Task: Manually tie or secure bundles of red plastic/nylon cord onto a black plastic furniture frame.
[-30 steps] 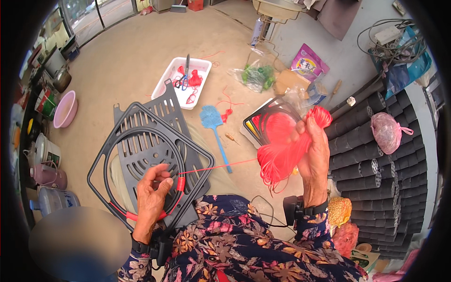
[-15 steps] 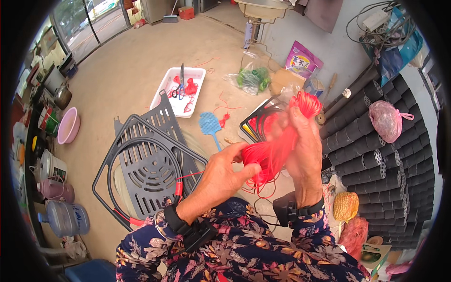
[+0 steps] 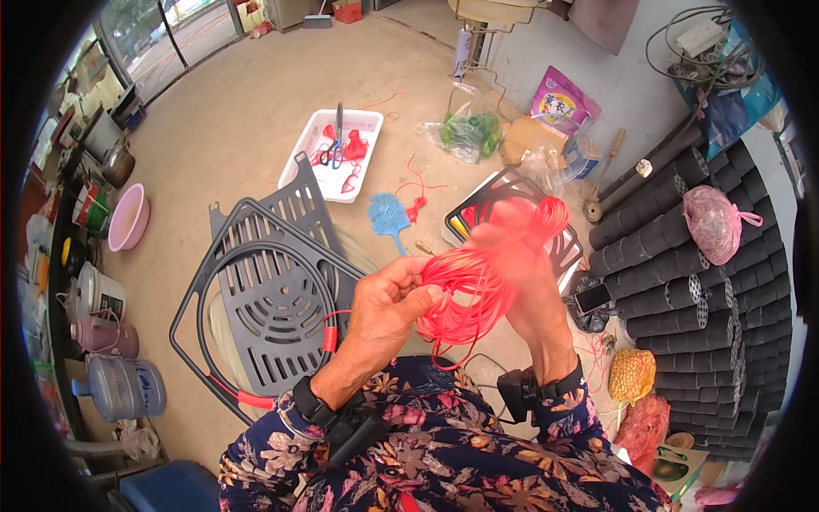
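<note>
A bundle of thin red cord [image 3: 467,294] is held up in front of me, its loops hanging loose at the near end. My left hand [image 3: 384,309] pinches the bundle's left side between thumb and fingers. On the other side, my right hand [image 3: 536,294] grips the bundle's far part; its fingers are smeared by motion. To the left lies a dark grey metal frame [image 3: 192,299] with a round ring and a slotted panel [image 3: 277,300]. Red cord wraps [image 3: 329,340] cover parts of the ring and frame, and a short red strand runs from there toward my left hand.
Beyond my hands are a white tray [image 3: 368,162] with scissors [image 3: 339,128] and red cord pieces, and a blue fly swatter [image 3: 388,213]. Stacked black cylinders [image 3: 674,277] line the right side. A pink basin [image 3: 129,218] and a water jug [image 3: 128,392] stand left.
The bundle has spread into wider loops and tipped lower. My left hand has moved slightly left and down; my right hand's fingers have shifted over the cord. The view has turned a little.
</note>
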The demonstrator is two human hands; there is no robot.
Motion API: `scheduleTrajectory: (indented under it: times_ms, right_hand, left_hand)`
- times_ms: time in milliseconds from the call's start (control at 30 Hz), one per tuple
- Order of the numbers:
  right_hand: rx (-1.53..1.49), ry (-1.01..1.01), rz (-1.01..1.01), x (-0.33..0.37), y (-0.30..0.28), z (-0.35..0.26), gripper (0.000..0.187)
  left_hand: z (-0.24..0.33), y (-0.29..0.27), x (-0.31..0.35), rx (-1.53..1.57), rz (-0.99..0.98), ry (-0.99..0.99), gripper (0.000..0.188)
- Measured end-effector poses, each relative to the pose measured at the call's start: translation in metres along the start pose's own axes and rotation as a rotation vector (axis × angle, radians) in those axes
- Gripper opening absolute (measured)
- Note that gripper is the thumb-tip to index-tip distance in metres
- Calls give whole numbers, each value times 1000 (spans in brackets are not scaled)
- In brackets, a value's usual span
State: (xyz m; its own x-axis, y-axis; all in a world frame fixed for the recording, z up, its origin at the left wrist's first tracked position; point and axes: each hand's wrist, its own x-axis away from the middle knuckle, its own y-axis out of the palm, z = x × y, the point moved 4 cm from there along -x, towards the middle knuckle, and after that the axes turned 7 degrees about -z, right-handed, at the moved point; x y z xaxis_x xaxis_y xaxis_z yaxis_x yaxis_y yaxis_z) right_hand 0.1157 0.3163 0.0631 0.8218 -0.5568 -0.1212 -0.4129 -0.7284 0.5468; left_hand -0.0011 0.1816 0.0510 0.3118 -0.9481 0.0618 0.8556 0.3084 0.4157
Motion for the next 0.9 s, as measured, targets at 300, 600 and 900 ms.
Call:
scheduleTrajectory:
  times_ms: [300, 600, 900]
  right_hand:
    - [-111, 300, 27, 16, -6, 26, 53]
    - [-387, 325, -56, 18, -15, 41, 37]
    - [-354, 394, 22, 23, 0, 26, 32]
  left_hand:
    - [11, 6, 9, -504, 37, 131, 29]
    - [12, 11, 14, -218, -9, 60, 45]
    - [34, 18, 30, -955, 150, 705, 33]
